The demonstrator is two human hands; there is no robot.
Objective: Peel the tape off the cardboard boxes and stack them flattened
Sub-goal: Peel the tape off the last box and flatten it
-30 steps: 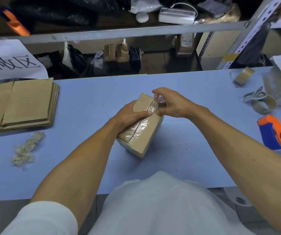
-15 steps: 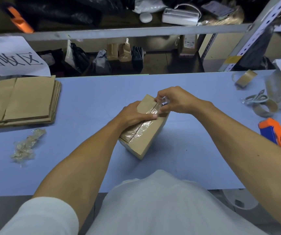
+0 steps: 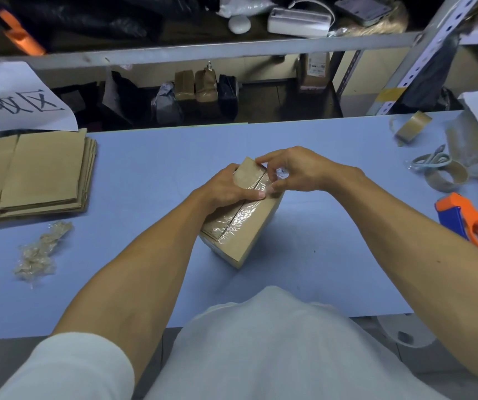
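Your cardboard box (image 3: 240,223) sits at the middle of the blue desk (image 3: 145,168), its long side running from 7 o'clock to 1 o'clock, with clear tape (image 3: 233,219) along the top seam. Your left hand (image 3: 227,187) lies over the box's far half, its grip wrapped round the top with the thumb pressed flat on the tape. Your right hand (image 3: 295,168) is at the box's 1 o'clock end, its grip pinching a lifted bit of tape between thumb and forefinger. At 10 o'clock lies the stack of flattened boxes (image 3: 34,171). At 8 o'clock is a wad of peeled tape (image 3: 40,251). At 3 o'clock sits an orange and blue tape dispenser (image 3: 468,219), with scissors (image 3: 431,160) and a tape roll (image 3: 445,176) beyond it.
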